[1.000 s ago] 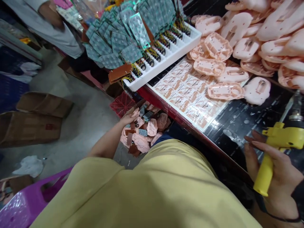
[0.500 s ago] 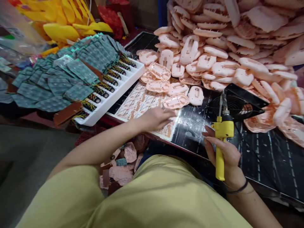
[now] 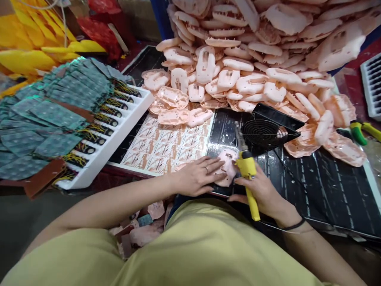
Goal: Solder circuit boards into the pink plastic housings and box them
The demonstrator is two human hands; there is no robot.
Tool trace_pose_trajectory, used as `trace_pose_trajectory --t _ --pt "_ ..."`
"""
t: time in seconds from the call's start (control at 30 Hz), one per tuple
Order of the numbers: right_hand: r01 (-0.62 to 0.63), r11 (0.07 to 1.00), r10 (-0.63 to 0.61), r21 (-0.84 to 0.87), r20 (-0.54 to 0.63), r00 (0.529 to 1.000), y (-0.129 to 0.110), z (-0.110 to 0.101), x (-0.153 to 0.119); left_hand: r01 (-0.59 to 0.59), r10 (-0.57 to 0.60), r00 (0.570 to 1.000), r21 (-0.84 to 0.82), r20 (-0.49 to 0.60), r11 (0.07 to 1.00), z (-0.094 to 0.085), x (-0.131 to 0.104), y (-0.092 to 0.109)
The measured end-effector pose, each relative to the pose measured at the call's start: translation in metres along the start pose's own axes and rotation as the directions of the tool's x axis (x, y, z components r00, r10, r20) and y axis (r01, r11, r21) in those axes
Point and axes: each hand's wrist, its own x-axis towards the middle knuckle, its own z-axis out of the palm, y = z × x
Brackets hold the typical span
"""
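Black covering with white lines spreads over most of the counter, and a sheet of orange-brown prints lies on it to the left. Along that side stands a white tray, its slots holding small black round parts trailing yellow wires; green boards overlap in a heap beside them. Pale pink shells pile up at the back between the blue sides of a container and spill forward onto the counter. Another white slotted tray shows at the far right edge, with green-and-yellow pliers near it. A black fan sits right of centre. Yellow pieces and a red bag fill the upper left.

At the near edge, one pink shell lies between the hands. The left hand extends its fingers over it; whether they grip cannot be told. The right hand is closed around a yellow soldering gun, tip pointing away from the body.
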Motion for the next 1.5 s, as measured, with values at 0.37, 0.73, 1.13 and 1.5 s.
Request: trace_pose_trajectory --t 0.37,0.73,1.13,1.5 --pt "-0.086 0.969 0.025 -0.232 -0.251 0.968 -0.003 -0.002 0.011 0.431 -0.428 0.895 -0.001 -0.124 0.902 -0.007 -0.057 -0.008" --pt "-0.285 0.940 0.232 -0.188 -0.263 0.937 -0.016 0.025 0.021 0.496 -0.485 0.864 0.066 -0.137 0.866 -0.007 -0.019 -0.031" --pt "0.111 0.968 -0.096 -0.223 0.076 0.992 -0.011 0.021 0.017 0.523 -0.523 0.852 0.041 -0.002 0.852 -0.009 -0.006 -0.015" --pt "0.083 0.987 -0.089 -0.140 -0.031 0.996 -0.014 0.029 0.011 0.447 -0.434 0.884 0.040 -0.175 0.894 -0.022 -0.017 -0.020"
